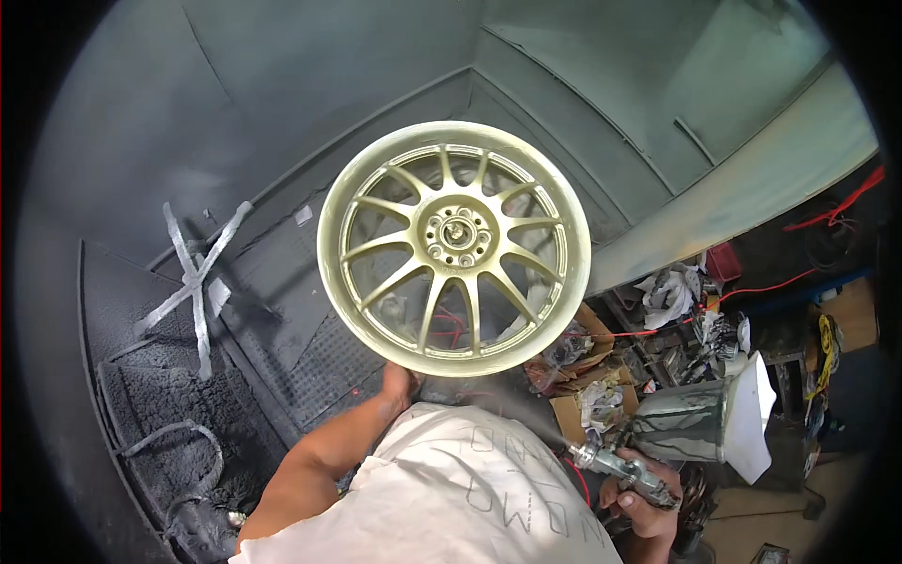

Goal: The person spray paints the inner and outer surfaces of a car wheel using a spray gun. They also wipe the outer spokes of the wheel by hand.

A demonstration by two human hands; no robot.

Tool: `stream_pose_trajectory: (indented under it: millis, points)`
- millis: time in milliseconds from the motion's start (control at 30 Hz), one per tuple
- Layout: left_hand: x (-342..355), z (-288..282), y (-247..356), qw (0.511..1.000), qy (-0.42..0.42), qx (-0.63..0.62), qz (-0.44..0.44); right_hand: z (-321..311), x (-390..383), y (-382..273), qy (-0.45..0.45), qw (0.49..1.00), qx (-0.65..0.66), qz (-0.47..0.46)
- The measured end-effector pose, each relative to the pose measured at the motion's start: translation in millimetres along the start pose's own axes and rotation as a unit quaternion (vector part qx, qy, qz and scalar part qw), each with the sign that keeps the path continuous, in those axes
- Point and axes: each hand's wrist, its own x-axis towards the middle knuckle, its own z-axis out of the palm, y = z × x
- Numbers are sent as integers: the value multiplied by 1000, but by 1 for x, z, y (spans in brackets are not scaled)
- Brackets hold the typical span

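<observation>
A pale gold car wheel rim (458, 273) with thin paired spokes faces up in front of me, raised above the floor. My left hand (400, 382) is at its near-left edge, partly behind the rim; its fingers are hidden. On the right, my right hand (644, 498) is wrapped round the handle of a spray gun (622, 472). A grey, paint-streaked cup (678, 420) with a white cover (750, 421) sits on the gun. From its nozzle, a faint mist drifts up and left toward the rim's near side.
A paint-coated cross-shaped stand (194, 279) is at left, above a crusted dark tray area (160, 414). Grey walls (310, 66) enclose the far side. Cluttered boxes (573, 376), crumpled paper (669, 293) and a red hose (766, 289) lie at right.
</observation>
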Motion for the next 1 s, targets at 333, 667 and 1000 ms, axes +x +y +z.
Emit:
stream_pose_trajectory:
  millis: [333,667,1000]
  points:
    - [-11,12,14,967,-107,198,-116,-2,22,-32,185,967,-149,-96]
    - [-11,-14,22,986,-69,109,-109,56,51,-63,-95,977,-150,119]
    - [-5,-52,23,985,-112,100,-83,135,120,-95,-127,980,-142,-47]
